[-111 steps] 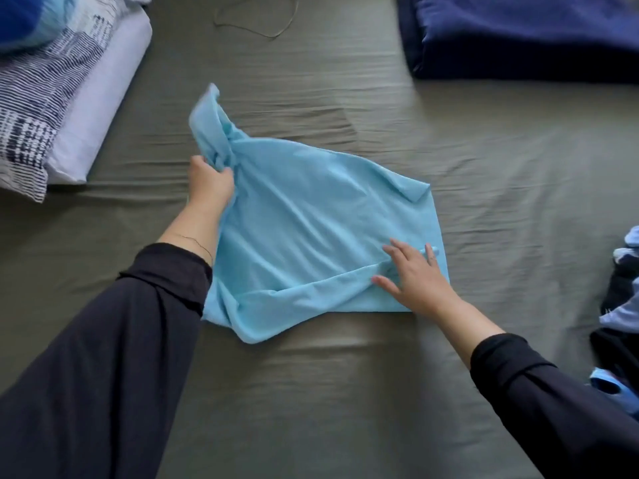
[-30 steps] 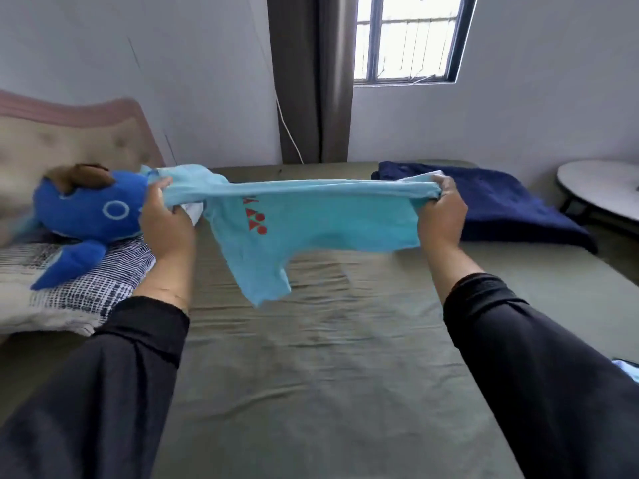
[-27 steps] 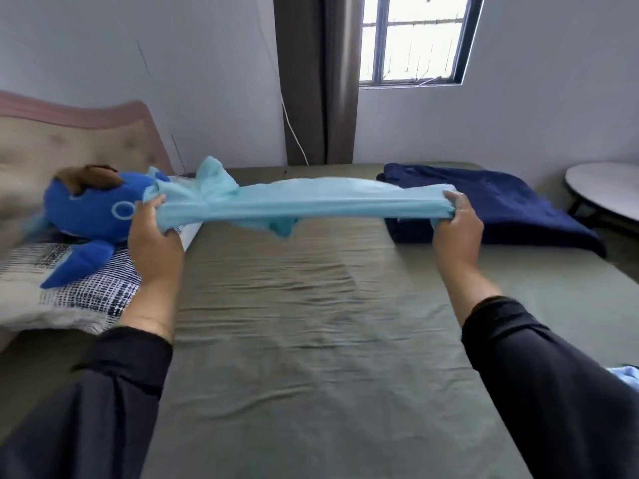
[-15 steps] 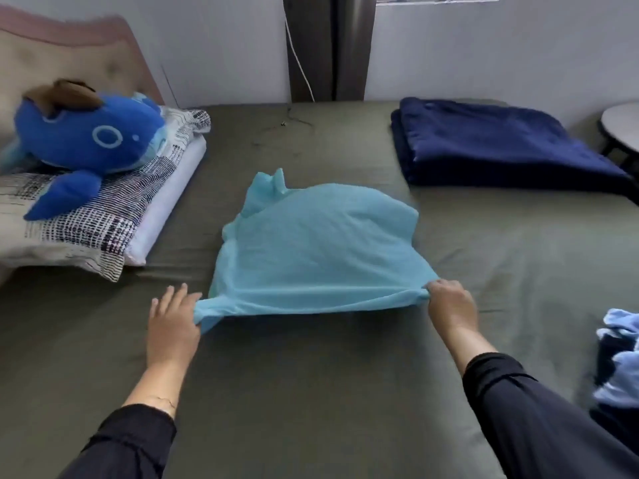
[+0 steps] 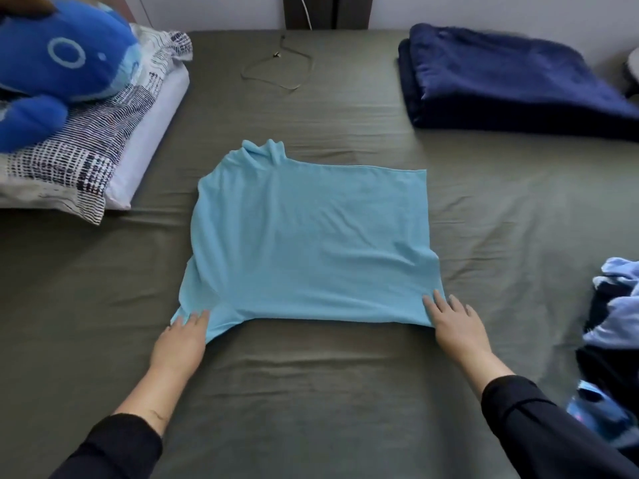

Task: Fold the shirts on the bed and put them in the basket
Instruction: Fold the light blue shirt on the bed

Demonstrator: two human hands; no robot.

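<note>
A light blue shirt (image 5: 311, 236) lies spread flat in the middle of the olive green bed (image 5: 311, 392), with a bunched bit of cloth at its far left corner. My left hand (image 5: 181, 340) rests flat at the shirt's near left corner, fingers straight on the cloth. My right hand (image 5: 454, 324) lies flat at the near right corner, fingertips on the hem. More shirts (image 5: 619, 316) sit in a loose pile at the right edge. No basket is in view.
A blue plush toy (image 5: 58, 63) lies on patterned pillows (image 5: 103, 140) at the far left. A folded navy blanket (image 5: 511, 81) sits at the far right. A thin cord (image 5: 276, 69) lies near the far edge of the bed.
Both hands held the shirt stretched in the air a second ago, then laid it on the bed. My right hand has let go of the pinched corner and now lies flat.
</note>
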